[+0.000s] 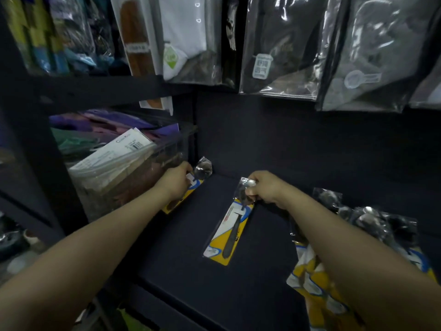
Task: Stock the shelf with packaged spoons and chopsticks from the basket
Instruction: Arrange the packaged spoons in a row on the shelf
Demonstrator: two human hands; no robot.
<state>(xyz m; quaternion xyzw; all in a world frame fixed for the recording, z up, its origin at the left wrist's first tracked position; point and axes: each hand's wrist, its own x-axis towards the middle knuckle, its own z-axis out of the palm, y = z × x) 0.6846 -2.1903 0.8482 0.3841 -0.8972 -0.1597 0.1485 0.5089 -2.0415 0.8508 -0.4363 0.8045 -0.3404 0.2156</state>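
Pinching spoon packs (pixel 229 231), both hands' grips (pixel 177 181) (pixel 265 189) sit between clear bin (pixel 124 173) (left) and pack pile (pixel 358 235).

2 bare forearms, no sleeves; left hand (pixel 177 180), right hand (pixel 265 188) ungloved.

Matt dark shelf (pixel 274 235); spoon packs (pixel 230 231) of glossy clear plastic over yellow card; shiny metal spoon bowl (pixel 249 183)
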